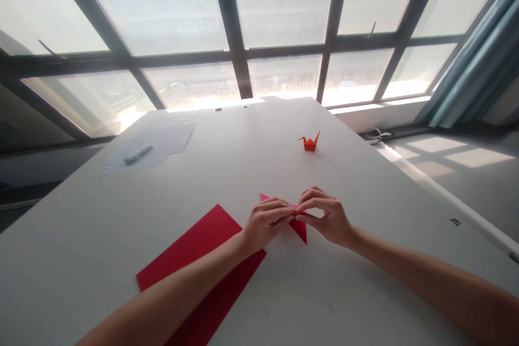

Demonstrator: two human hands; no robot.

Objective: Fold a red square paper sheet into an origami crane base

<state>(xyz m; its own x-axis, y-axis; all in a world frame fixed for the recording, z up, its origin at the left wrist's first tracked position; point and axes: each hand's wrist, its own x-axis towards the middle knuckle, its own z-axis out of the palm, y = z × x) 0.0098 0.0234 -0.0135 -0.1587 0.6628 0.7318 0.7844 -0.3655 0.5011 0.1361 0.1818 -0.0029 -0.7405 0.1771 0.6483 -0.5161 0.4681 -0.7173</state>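
Note:
Between my two hands is a folded piece of red paper [300, 230], partly hidden by the fingers. My left hand [265, 221] is closed on it, fingertips pressed at its upper middle. Thumb and fingers of my right hand [326, 215] pinch the same paper at its upper edge. One pointed corner shows above the left hand and another points down toward me. A larger red sheet or stack of paper [194, 243] lies on the table beneath my left forearm. Beyond the hands stands a small orange-red paper crane [310, 144].
The white table [365, 292] reaches toward the windows. Thin white sheets [174, 138] lie at the far left, with a white rolled or tube-like item [138, 153] on them. A pale cable [377, 135] is beyond the right edge, near a blue-grey curtain [474, 59].

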